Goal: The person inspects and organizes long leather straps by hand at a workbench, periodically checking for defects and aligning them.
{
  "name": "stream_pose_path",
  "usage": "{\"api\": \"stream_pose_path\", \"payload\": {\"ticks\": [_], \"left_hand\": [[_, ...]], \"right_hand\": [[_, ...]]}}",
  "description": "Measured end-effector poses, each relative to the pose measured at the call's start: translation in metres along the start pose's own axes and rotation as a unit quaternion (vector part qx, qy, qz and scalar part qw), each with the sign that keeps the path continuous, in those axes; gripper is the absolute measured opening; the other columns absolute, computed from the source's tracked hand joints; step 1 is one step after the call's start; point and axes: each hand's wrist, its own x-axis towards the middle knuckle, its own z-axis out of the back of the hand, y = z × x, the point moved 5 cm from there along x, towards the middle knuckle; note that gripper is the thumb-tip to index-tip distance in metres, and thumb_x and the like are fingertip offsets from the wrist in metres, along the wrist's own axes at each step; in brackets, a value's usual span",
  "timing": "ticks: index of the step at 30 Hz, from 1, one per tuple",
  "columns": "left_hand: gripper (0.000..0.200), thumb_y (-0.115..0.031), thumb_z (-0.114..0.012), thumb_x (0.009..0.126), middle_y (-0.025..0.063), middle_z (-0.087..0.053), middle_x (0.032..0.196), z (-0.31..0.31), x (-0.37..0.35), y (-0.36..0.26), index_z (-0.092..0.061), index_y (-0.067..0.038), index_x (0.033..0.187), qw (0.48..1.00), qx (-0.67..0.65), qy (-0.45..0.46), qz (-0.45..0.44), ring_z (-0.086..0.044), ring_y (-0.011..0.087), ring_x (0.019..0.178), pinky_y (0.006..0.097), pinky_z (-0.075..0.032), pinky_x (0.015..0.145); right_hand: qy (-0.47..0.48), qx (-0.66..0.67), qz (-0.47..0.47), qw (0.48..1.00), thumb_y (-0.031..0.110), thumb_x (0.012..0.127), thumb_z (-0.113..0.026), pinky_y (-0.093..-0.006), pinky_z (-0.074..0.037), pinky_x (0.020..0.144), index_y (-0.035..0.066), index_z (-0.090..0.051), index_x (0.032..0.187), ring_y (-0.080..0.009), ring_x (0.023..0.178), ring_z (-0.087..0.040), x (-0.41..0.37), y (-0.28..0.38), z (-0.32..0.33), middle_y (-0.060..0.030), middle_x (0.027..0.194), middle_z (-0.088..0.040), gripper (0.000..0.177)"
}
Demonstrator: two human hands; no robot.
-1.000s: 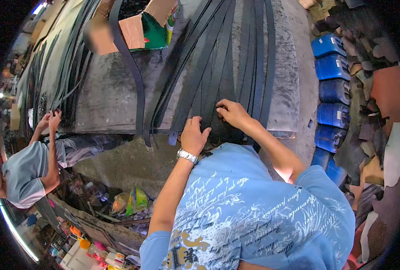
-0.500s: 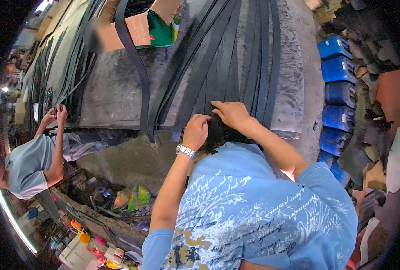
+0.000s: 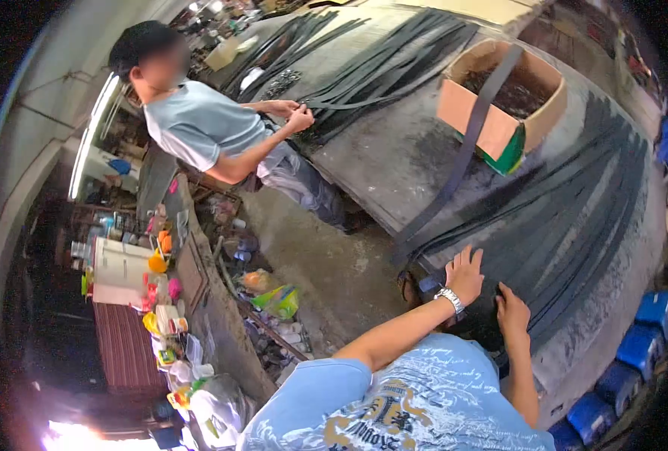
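Black straps (image 3: 544, 244) fan across the grey table (image 3: 379, 173) before you, their near ends lost in shadow. Beyond sits a cardboard box (image 3: 473, 124); a co-worker (image 3: 206, 124) stands left, blue jugs (image 3: 619, 382) right. Your left hand (image 3: 465, 276), fingers slightly apart, is by the straps; your right hand (image 3: 513, 310) curls nearby, its grip impossible to tell.

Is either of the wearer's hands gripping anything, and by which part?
The left hand has its fingers extended by the black strips, no hold visible. The right hand is curled near them; whether it grips one cannot be told.
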Motion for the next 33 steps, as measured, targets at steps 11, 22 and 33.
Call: {"api": "stream_pose_path", "payload": {"ticks": [11, 22, 33], "left_hand": [[0.041, -0.015, -0.064, 0.079, 0.0181, -0.055, 0.106, -0.009, 0.026, 0.016, -0.054, -0.004, 0.117, 0.998, 0.034, 0.057, -0.017, -0.058, 0.0375, 0.098, 0.0513, -0.047, 0.081], [0.034, -0.012, -0.057, 0.083, 0.024, -0.059, 0.104, -0.031, -0.007, -0.027, -0.048, 0.001, 0.113, 0.981, -0.039, 0.186, 0.034, -0.062, 0.0436, 0.092, 0.0506, -0.051, 0.078], [0.02, -0.005, -0.055, 0.085, 0.0198, -0.055, 0.098, -0.04, -0.007, -0.036, -0.047, -0.002, 0.103, 0.993, 0.008, 0.113, -0.034, -0.062, 0.039, 0.09, 0.0468, -0.054, 0.071]], "right_hand": [[0.017, -0.01, 0.002, 1.0, 0.023, 0.093, -0.059, -0.0487, -0.051, 0.076, 0.018, -0.06, 0.123, -0.0386, 0.088, -0.066, -0.002, -0.003, -0.002, -0.0176, 0.095, -0.07, 0.031], [0.01, -0.002, 0.029, 1.0, 0.023, 0.092, -0.06, -0.0493, -0.052, 0.072, 0.016, -0.062, 0.12, -0.0406, 0.083, -0.067, 0.003, -0.008, 0.002, -0.0202, 0.091, -0.07, 0.029], [0.01, 0.023, 0.042, 0.999, 0.022, 0.091, -0.06, -0.0497, -0.051, 0.071, 0.016, -0.063, 0.118, -0.0398, 0.082, -0.067, 0.004, -0.015, -0.003, -0.0195, 0.088, -0.07, 0.029]]}}
